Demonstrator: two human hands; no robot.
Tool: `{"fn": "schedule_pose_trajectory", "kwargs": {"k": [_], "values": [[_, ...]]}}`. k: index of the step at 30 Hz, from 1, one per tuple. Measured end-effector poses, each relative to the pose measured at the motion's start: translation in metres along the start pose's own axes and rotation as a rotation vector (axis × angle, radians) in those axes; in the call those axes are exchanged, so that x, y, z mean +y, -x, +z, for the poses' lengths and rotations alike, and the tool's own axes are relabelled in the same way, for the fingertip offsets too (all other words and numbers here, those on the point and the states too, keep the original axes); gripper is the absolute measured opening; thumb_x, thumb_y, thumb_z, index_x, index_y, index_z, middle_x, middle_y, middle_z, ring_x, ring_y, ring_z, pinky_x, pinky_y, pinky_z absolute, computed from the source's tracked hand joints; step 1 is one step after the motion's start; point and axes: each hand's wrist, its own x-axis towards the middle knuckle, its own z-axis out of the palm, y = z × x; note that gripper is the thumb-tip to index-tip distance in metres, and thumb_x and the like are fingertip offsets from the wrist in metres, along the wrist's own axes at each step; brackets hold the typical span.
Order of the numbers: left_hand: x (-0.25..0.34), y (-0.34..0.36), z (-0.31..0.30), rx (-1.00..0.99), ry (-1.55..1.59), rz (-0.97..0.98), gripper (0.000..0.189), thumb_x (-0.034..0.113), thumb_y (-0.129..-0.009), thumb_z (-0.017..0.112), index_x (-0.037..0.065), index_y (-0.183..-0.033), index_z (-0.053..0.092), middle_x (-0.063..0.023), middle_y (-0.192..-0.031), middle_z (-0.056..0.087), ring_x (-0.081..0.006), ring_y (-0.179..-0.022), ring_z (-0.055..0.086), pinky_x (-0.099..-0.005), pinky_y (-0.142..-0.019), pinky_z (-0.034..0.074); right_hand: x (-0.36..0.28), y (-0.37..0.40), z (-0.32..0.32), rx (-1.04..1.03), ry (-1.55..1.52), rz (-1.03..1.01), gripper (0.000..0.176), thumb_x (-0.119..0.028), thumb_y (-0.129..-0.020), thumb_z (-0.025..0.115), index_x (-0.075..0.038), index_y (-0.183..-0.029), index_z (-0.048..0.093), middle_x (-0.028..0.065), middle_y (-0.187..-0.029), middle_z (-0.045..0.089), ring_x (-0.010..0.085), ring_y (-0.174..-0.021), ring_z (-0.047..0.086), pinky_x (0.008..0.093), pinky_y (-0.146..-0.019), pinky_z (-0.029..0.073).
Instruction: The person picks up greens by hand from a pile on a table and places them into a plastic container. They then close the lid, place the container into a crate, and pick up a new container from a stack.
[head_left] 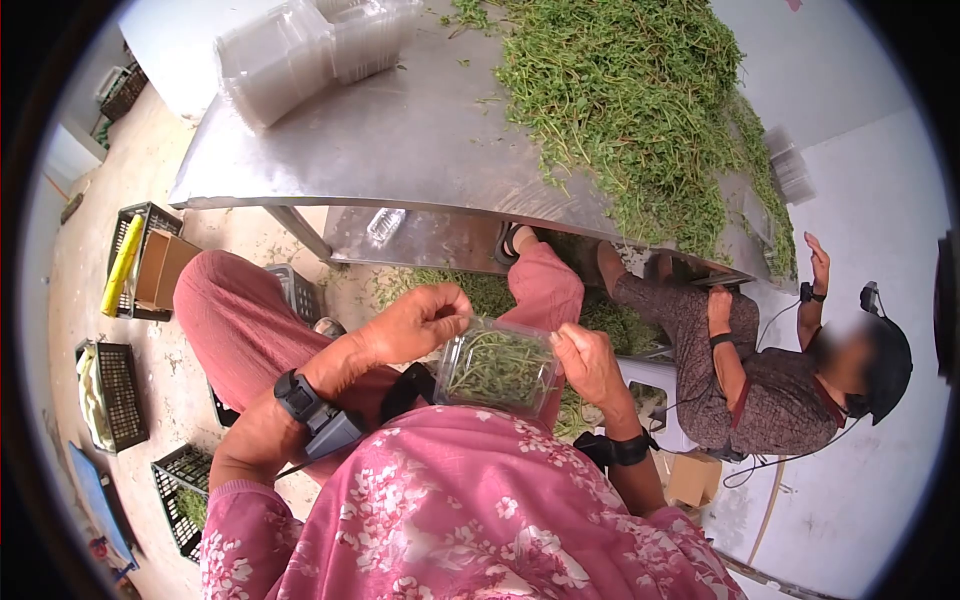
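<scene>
A clear plastic box (500, 368) filled with green sprigs is in front of my waist, above my lap. My right hand (590, 366) grips its right side, thumb on the rim. My left hand (425, 320) is closed in a pinch at the box's upper left corner; what lies between its fingertips is too small to make out. Beyond the box, a big heap of green sprigs (625, 110) covers the right part of the metal table (400, 150).
Stacks of clear boxes (290, 60) stand at the table's far left. Another person (770, 370) sits at my right. Black crates (115, 395) and a cardboard box (165, 270) are on the floor at left. Under the table, a lower shelf (440, 240) holds one clear box.
</scene>
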Motion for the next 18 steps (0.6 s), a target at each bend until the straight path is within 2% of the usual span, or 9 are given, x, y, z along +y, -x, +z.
{"fn": "schedule_pose_trajectory", "kwargs": {"k": [6, 9, 13, 18], "values": [[0.0066, 0.0029, -0.0015, -0.049, 0.033, -0.029, 0.006, 0.008, -0.095, 0.057, 0.002, -0.096, 0.056, 0.0026, -0.080, 0.054, -0.0055, -0.074, 0.049, -0.0238, -0.064, 0.042, -0.0058, 0.0028, -0.0034, 0.015, -0.002, -0.015, 0.036, -0.024, -0.095, 0.053, 0.002, -0.071, 0.046, 0.0172, -0.059, 0.043, 0.0320, -0.052, 0.045, 0.0393, -0.053, 0.036], [0.0041, 0.0027, -0.0003, -0.017, -0.065, 0.016, 0.004, 0.005, -0.092, 0.058, 0.002, -0.094, 0.056, 0.0018, -0.078, 0.054, -0.0064, -0.073, 0.049, -0.0245, -0.064, 0.043, -0.0103, 0.0034, -0.0046, 0.022, 0.003, -0.036, 0.033, -0.021, -0.096, 0.055, 0.002, -0.073, 0.047, 0.0224, -0.062, 0.046, 0.0396, -0.056, 0.046, 0.0423, -0.054, 0.038], [0.0058, 0.0029, 0.0035, 0.065, -0.232, 0.036, 0.003, 0.003, -0.089, 0.059, 0.002, -0.091, 0.057, 0.0009, -0.075, 0.055, -0.0075, -0.071, 0.050, -0.0253, -0.062, 0.043, -0.0095, 0.0032, -0.0024, 0.023, 0.027, -0.044, 0.033, -0.021, -0.096, 0.055, 0.002, -0.073, 0.048, 0.0220, -0.062, 0.046, 0.0397, -0.056, 0.046, 0.0423, -0.054, 0.038], [0.0005, 0.0019, -0.0018, 0.014, -0.136, 0.014, 0.004, 0.005, -0.091, 0.059, 0.002, -0.092, 0.057, 0.0022, -0.075, 0.056, -0.0058, -0.071, 0.049, -0.0245, -0.062, 0.043, -0.0099, 0.0000, -0.0008, 0.014, 0.017, -0.003, 0.032, -0.020, -0.095, 0.056, 0.002, -0.074, 0.049, 0.0217, -0.062, 0.047, 0.0385, -0.056, 0.048, 0.0422, -0.054, 0.038]]}}
